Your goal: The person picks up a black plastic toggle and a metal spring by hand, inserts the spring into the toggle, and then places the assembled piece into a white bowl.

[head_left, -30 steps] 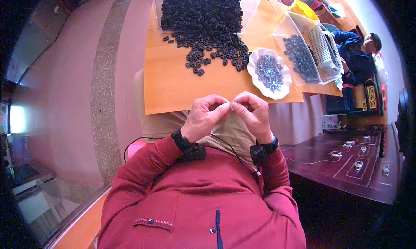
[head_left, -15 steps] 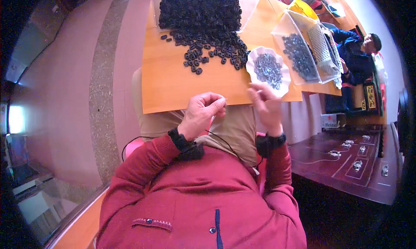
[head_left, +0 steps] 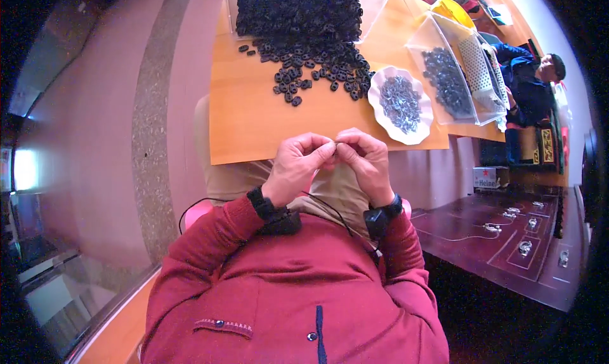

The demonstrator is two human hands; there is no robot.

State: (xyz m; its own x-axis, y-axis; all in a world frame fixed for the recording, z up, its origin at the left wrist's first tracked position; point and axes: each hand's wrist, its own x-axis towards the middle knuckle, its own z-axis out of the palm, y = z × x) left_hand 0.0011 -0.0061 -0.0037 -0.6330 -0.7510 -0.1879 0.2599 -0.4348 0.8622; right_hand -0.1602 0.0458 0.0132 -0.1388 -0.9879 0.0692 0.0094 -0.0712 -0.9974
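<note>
Since half a second ago, the right hand [head_left: 365, 158] has been brought back from the white dish [head_left: 401, 104] to the left hand [head_left: 298, 164]. Fingers are pinched together over the desk [head_left: 254, 123] edge on something too small to identify; it could easily be dropped.

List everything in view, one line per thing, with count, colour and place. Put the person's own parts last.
small black parts: a big heap, black, far edge of the table, some scattered nearer
table: one, orange wood, ahead of the hands
scalloped dish: one, white, holding small grey metal pieces, right of the hands
clear tray: one, transparent, holding dark grey pieces, far right of the table
dark cabinet: one, dark brown, lower right
other person: one, blue sleeve, far right
wrist bands: two, black, one on each wrist
left hand: one, fingertips meeting the right hand's
right hand: one, pinching against the left; the thing pinched is too small to tell
</note>
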